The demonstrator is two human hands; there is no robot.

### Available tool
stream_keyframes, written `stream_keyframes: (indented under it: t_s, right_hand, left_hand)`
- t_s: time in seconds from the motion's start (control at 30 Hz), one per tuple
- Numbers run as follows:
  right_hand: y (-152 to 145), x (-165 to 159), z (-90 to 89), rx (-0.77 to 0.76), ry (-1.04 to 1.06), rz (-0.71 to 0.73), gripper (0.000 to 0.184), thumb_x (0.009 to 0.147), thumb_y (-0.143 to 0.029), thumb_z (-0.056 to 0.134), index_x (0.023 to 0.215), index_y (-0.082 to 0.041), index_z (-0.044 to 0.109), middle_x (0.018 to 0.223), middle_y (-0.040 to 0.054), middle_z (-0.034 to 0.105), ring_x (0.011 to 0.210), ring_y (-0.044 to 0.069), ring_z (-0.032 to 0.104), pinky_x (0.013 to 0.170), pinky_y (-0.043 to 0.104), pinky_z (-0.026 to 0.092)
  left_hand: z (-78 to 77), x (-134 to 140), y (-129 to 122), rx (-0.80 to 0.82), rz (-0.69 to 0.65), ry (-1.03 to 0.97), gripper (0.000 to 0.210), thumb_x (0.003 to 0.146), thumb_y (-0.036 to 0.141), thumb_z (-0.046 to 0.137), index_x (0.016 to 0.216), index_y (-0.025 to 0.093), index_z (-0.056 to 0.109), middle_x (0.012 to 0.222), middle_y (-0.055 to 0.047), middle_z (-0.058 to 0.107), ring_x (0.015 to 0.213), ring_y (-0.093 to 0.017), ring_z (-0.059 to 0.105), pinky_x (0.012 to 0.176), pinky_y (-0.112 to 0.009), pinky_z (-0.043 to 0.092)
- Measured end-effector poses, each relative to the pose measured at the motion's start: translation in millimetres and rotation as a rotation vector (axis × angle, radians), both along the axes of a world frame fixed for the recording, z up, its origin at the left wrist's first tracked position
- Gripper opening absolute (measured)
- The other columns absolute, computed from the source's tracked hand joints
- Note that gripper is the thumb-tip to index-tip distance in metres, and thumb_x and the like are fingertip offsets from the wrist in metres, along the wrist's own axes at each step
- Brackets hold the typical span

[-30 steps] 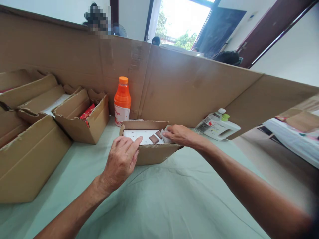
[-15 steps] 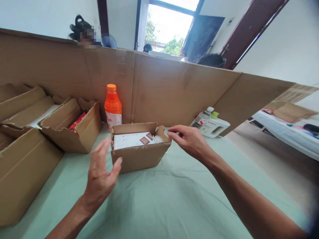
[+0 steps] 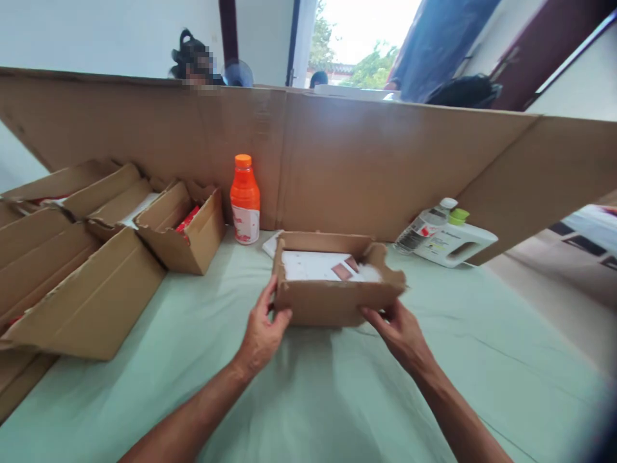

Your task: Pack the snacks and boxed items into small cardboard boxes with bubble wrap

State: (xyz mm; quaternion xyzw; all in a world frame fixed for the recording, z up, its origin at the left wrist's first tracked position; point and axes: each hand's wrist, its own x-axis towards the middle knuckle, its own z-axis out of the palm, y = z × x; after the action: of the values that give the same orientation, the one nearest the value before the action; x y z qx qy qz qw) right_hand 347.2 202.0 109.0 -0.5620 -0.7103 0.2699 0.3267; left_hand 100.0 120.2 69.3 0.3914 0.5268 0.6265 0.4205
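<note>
In the middle of the head view is an open cardboard box [image 3: 332, 305]. Inside it lies a white carton [image 3: 308, 265] with brown diamond shapes printed at one end, and something whitish [image 3: 370, 272] sits to the right of it. My left hand [image 3: 264, 331] grips the box's left end, thumb on the front wall and fingers round the side. At the lower right corner, my right hand [image 3: 398, 331] holds the box, with its thumb on the front and its other fingers partly hidden. A flat white piece [image 3: 271, 244] shows behind the box's left end.
An orange bottle [image 3: 245, 199] stands behind on the left. To the right, a clear bottle [image 3: 424, 228] leans beside a white jug [image 3: 460, 243] with a green cap. Several cardboard boxes [image 3: 91, 299] crowd the left. A tall cardboard panel [image 3: 357, 167] borders the back; people are beyond it.
Both hands have closed on the cardboard box, my right hand coming down from its upper right corner. The box seems slightly shifted and turned. The view has swung left.
</note>
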Motion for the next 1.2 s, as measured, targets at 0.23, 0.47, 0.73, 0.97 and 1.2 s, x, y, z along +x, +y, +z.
stream_keyframes:
  t_s: [0.23,0.47,0.73,0.97,1.2]
  right_hand:
    - [-32,-33,-4.5,-0.037,-0.026,0.155,0.043,0.078,-0.061,0.06,0.089,-0.019,0.061,0.082,0.0091,0.073,0.072,0.026,0.067,0.061,0.034,0.051]
    - [-14,-202,-14.5,-0.054,0.13,0.809,0.048,0.08,-0.046,0.062,0.117,-0.015,0.062,0.11,0.0105,0.072,0.09,0.024,0.064,0.075,0.035,0.052]
    - [-31,-327,-53.0,-0.072,0.126,0.682,0.048,0.093,-0.03,0.045,0.139,-0.016,0.049,0.127,0.0139,0.065,0.11,0.026,0.063,0.098,0.044,0.05]
    - [-83,-337,-91.7,0.001,0.069,0.664,0.048,0.098,-0.026,0.037,0.143,-0.013,0.046,0.145,0.0172,0.053,0.135,0.025,0.049,0.115,0.042,0.038]
    - [-122,-305,-108.7,0.159,-0.059,0.799,0.055,0.092,-0.027,0.051,0.144,-0.011,0.045,0.152,0.019,0.045,0.14,0.029,0.043,0.118,0.046,0.037]
  left_hand:
    - [4.5,-24,-81,0.0,0.198,0.01,0.069,0.088,0.039,0.064,0.15,0.022,0.039,0.149,-0.012,0.052,0.127,-0.025,0.058,0.109,-0.037,0.045]
    - [-19.8,-73,-173,-0.089,0.743,-0.004,0.076,0.087,0.044,0.066,0.152,0.025,0.034,0.153,-0.012,0.046,0.135,-0.028,0.051,0.112,-0.039,0.044]
    - [-42.5,-106,-177,-0.042,0.791,0.213,0.072,0.09,0.036,0.061,0.154,0.028,0.029,0.165,-0.009,0.026,0.151,-0.028,0.027,0.12,-0.045,0.033]
    - [-52.1,-117,-166,-0.063,0.765,0.409,0.067,0.093,0.032,0.055,0.155,0.029,0.029,0.167,-0.009,0.018,0.153,-0.029,0.019,0.123,-0.053,0.024]
    - [-71.1,-117,-165,-0.03,0.773,0.422,0.066,0.093,0.032,0.055,0.154,0.025,0.031,0.166,-0.013,0.021,0.152,-0.03,0.023,0.121,-0.051,0.029]
